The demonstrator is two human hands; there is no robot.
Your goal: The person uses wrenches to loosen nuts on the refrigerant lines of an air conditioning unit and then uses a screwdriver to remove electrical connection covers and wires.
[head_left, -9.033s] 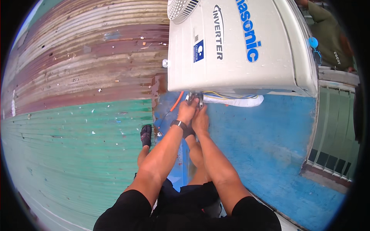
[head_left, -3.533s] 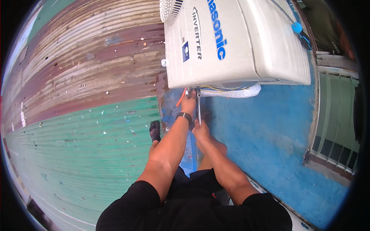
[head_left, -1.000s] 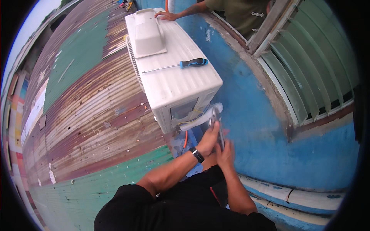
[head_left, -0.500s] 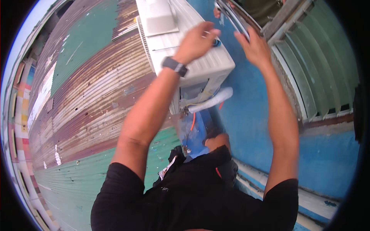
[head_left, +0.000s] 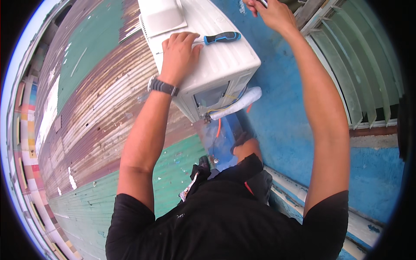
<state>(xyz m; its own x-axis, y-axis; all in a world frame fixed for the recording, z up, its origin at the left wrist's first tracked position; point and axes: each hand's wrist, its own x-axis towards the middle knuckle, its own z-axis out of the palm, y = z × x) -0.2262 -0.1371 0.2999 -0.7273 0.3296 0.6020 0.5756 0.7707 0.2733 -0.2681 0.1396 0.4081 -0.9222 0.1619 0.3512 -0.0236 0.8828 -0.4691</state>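
My left hand (head_left: 178, 56) rests on the white top of an outdoor air-conditioner unit (head_left: 221, 65), its fingers stretched out across the shaft of a screwdriver. The black-and-blue screwdriver handle (head_left: 222, 38) lies to the right of that hand, and the thin tip shows to its left. A white plastic cover (head_left: 162, 17) lies on the unit just beyond my fingers. High at the upper edge, beside the blue wall, my right hand (head_left: 276, 16) is closed on a shiny metal tool (head_left: 263, 3), mostly out of view. Fingertips (head_left: 250, 6) show beside it; whose they are I cannot tell.
The unit's near side has an opening (head_left: 211, 97) with wires, beside a white wrapped pipe (head_left: 238, 104) and an orange hose (head_left: 219, 128). Louvred windows (head_left: 364, 65) stand in the blue wall (head_left: 281, 112) on the right. Corrugated roofing (head_left: 104, 99) spreads out on the left.
My left hand has come down and left onto the unit's top, uncovering the screwdriver handle. My right hand has moved up toward the upper edge with the metal tool.
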